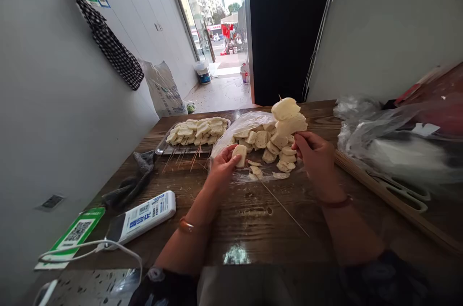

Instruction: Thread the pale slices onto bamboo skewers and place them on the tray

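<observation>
My left hand (223,167) pinches a single pale bread slice (239,155) between thumb and fingers. My right hand (317,161) is closed on a thin skewer, held upright, with bread slices (289,118) threaded on it above the fingers; the skewer tip pokes out on top. Between my hands lies a heap of loose bread slices (261,139) on an opened clear plastic bag (249,121). Smaller pieces (256,171) lie at the near edge of the heap. One bare skewer (284,207) rests on the wooden table in front of them.
A metal tray (162,150) at the left bears several skewered slices. Nearer me are a dark cloth (128,183), a white boxy device (150,216) with a cable and a green code card (74,233). At right lie a skewer bundle (394,200), scissors (405,192) and plastic bags (401,151).
</observation>
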The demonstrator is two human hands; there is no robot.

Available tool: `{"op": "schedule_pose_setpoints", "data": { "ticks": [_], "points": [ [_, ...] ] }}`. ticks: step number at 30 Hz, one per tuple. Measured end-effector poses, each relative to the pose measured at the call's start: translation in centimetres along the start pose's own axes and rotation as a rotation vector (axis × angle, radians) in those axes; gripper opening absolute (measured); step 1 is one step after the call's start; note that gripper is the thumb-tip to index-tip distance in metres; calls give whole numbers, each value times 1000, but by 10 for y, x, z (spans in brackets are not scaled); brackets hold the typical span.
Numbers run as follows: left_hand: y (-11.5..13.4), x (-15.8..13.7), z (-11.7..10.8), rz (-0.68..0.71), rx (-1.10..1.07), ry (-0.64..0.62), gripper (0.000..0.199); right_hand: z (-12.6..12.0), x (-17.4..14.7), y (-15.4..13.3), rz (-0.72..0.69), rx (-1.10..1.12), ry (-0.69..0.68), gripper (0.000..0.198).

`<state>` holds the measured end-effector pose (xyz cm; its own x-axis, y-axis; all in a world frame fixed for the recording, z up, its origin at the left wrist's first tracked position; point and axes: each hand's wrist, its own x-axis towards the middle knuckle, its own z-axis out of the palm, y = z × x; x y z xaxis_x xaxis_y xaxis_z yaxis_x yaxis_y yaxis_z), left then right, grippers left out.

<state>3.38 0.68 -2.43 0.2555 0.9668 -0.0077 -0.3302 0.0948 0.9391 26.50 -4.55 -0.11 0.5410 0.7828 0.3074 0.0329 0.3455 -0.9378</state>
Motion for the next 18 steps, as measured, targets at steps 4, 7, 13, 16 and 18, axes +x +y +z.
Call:
{"op": "schedule_pose_setpoints", "data": {
  "ticks": [4, 7, 13, 16, 18],
  "points": [
    [-3, 2, -6, 35, 81, -9, 50, -1, 0, -4, -16, 18, 33, 19],
    [-4, 2, -6, 42, 122, 6, 47, -3, 2, -4, -23, 26, 67, 19],
    [-1, -1, -3, 69, 150, 64, 47, -4, 2, -5, -11, 34, 19, 20],
    [1, -3, -1, 59, 136, 52, 49, -4, -2, -8, 23, -44, -95, 22],
    [3, -3, -1, 53, 74, 58, 52, -3, -4, -8, 48, -114, -203, 24]
  ]
}}
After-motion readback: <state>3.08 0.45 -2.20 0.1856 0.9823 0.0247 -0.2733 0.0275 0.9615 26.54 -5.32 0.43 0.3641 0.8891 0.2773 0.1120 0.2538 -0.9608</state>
